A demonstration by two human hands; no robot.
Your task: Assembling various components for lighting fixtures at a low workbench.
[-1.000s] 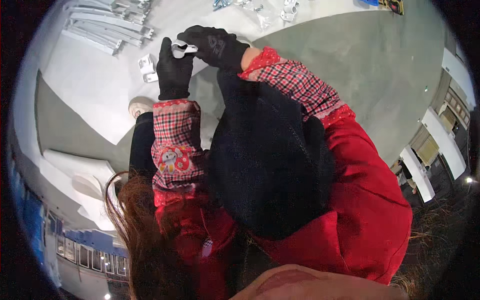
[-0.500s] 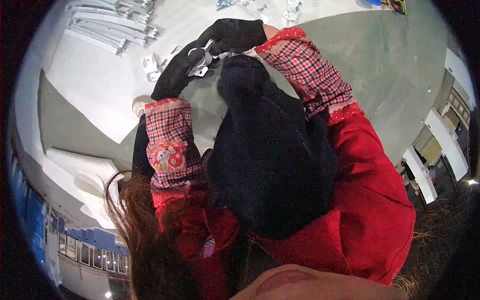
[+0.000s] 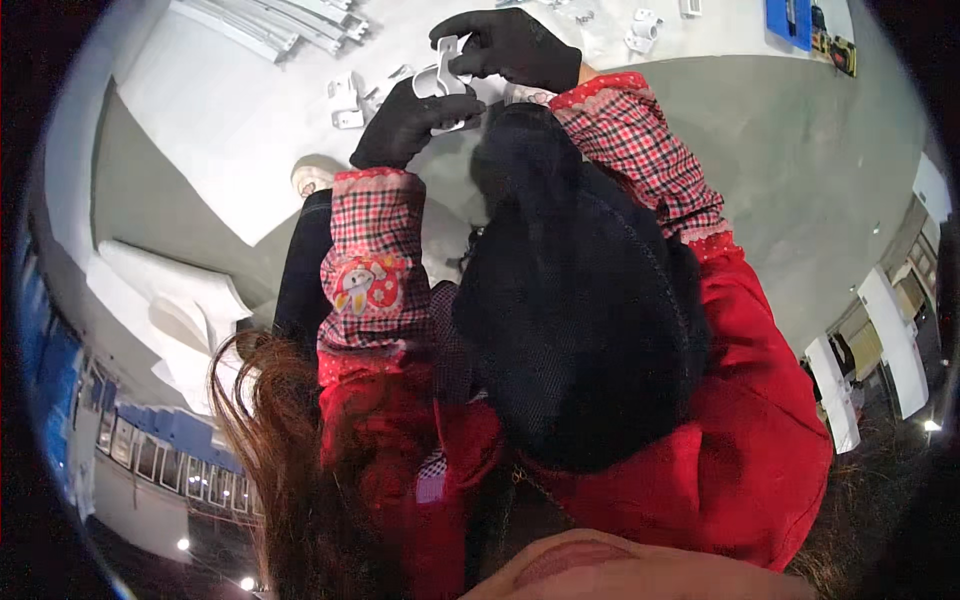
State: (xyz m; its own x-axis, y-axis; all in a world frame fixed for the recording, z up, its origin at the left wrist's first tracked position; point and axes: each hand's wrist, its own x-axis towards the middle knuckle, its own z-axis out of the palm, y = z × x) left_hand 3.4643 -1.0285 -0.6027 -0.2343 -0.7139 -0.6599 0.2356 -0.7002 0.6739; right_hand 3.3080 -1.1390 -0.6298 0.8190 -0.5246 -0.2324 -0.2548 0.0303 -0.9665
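Observation:
Between my two black-gloved hands is a white curved bracket (image 3: pixel 428 83), shaped like a pipe clamp with flat ends. My left hand (image 3: pixel 400 125) is closed round its lower part, thumb laid across it. From the upper right, my right hand (image 3: pixel 515 45) grips the upper end with fingers and thumb bent. Fingers cover part of the bracket, so its far side is hidden. Another white bracket (image 3: pixel 345 100) lies on the white sheet (image 3: pixel 215 130) left of my left hand, and small metal pieces lie beside it.
Long pale metal bars (image 3: pixel 300 22) lie at the upper left. A further white bracket (image 3: pixel 643 32) is right of my right hand, with a blue tray (image 3: pixel 788 22) beyond. My bent knee (image 3: pixel 580 300) rises in the middle, and a white shoe (image 3: pixel 316 176) is below my left hand.
The view has shifted, so the surroundings sit further right. The bracket is held higher and more upright, and my right hand has come round to its upper end.

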